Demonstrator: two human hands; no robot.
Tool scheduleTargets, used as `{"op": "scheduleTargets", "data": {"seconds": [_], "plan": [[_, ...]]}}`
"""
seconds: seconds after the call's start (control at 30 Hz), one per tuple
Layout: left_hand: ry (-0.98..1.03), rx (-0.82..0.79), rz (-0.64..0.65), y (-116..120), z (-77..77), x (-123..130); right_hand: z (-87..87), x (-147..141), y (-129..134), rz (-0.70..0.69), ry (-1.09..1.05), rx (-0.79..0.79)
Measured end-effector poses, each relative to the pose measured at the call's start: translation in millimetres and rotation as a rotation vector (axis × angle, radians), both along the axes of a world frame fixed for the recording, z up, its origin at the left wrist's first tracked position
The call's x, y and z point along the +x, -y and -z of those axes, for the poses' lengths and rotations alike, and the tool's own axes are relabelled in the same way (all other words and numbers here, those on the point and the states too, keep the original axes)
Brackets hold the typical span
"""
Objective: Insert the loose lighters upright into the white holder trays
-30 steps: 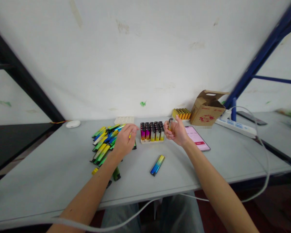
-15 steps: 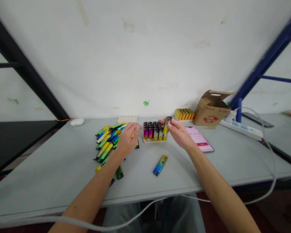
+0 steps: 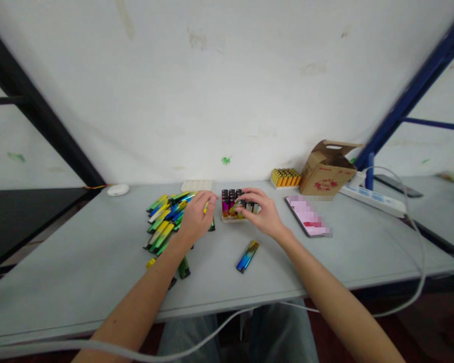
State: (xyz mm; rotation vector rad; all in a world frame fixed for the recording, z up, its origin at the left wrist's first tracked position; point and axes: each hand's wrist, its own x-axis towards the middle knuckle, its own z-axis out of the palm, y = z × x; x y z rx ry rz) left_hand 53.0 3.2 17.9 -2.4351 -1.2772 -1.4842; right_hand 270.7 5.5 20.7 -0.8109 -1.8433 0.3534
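My right hand (image 3: 263, 212) pinches a yellowish lighter (image 3: 233, 207) with a metal top, tilted in front of a tray of upright lighters (image 3: 226, 206). Those in the tray have black tops, and some bodies are purple; my fingers cover its right part. Over the right side of a loose pile of lighters (image 3: 161, 232) in yellow, green and blue is my left hand (image 3: 197, 214), its fingers curled together. A bit of yellow shows beside them, but what they hold, if anything, is hidden. One blue and yellow lighter (image 3: 247, 256) lies alone nearer the table edge.
At the back stand a white tray with holes (image 3: 196, 185), a tray of orange-yellow lighters (image 3: 285, 178) and an open cardboard box (image 3: 321, 174). A phone (image 3: 306, 217) lies at right, near a power strip (image 3: 376, 199). A white cable (image 3: 421, 262) droops across the front edge.
My right hand has moved left, and the lighter in it has gone from upright at the tray's right end to tilted before its middle. My left hand has hardly moved.
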Motion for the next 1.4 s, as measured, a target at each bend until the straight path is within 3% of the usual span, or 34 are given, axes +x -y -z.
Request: {"op": "scheduleTargets", "data": {"seconds": [0.37,0.7,1.07,1.4], "plan": [[-0.014,-0.014,0.015,-1.8,1.0,-0.3,13.4,-6.9,-7.6,0.016,0.251,0.247],[-0.021,-0.022,0.024,-1.3,0.6,1.2,12.8,-3.3,-8.9,0.106,0.341,0.219],[-0.032,-0.059,0.0,-2.2,2.1,0.6,14.6,-2.2,-8.7,0.099,0.39,0.215],[-0.086,-0.083,-0.067,-7.4,5.0,-0.4,15.3,0.4,-10.9,0.156,0.283,0.229]]}}
